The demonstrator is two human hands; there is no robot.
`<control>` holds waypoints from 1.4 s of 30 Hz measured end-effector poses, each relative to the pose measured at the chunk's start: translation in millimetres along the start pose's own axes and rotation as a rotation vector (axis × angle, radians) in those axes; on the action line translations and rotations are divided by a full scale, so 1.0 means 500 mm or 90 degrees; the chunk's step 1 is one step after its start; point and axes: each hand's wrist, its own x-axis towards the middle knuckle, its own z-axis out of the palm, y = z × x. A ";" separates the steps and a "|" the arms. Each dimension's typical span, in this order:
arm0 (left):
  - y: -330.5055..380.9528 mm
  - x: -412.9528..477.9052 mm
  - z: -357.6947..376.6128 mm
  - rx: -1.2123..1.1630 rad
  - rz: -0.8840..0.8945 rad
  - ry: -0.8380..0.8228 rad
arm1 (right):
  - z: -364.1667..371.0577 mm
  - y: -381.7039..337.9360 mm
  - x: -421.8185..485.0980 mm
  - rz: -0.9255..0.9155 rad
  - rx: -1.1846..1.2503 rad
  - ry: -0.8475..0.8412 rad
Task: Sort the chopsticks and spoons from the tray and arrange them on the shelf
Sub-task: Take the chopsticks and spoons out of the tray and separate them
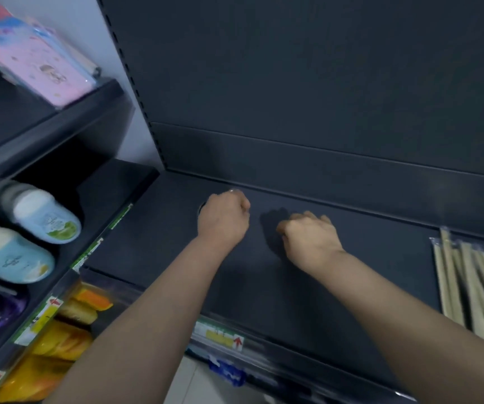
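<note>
Starting from the chopsticks (468,287): lying wrapped in clear sleeves, loosely fanned, at the right end of the shelf (264,287), ends running front to back. Finding no tray in view, and no spoon plainly showing. Reaching with both arms to the middle of the shelf, well apart from that bundle. Curling the left hand (223,218) close to the back ledge (337,167), a pale glint above the knuckles and a dark rounded edge at its left side; possibly a spoon, but too blurred for telling whether grasping or merely clenched. Bending the right hand (309,236) just beside it, knuckles up, fingertips hidden against the shelf, so likewise not telling whether anything is held. Judging the step as laying pieces down in a place of their own. Doing it well: setting each piece flat, lining it up with the chopsticks' direction, leaving a gap between the two sorts, steadying with the right hand, letting go only once resting. Further out, passing over slippers (45,218) and pink packets (39,62) in the left bay, and a price label (223,336) on the shelf's front edge.
</note>
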 end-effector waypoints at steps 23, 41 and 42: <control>0.857 -0.305 0.266 -0.127 0.467 -0.149 | -0.053 0.730 -0.652 0.462 -0.020 0.271; 1.130 -0.444 0.422 0.191 0.411 -0.303 | -0.005 1.026 -0.838 0.415 0.153 0.304; 1.128 -0.435 0.419 0.170 0.388 -0.277 | -0.006 1.023 -0.837 0.417 0.162 0.367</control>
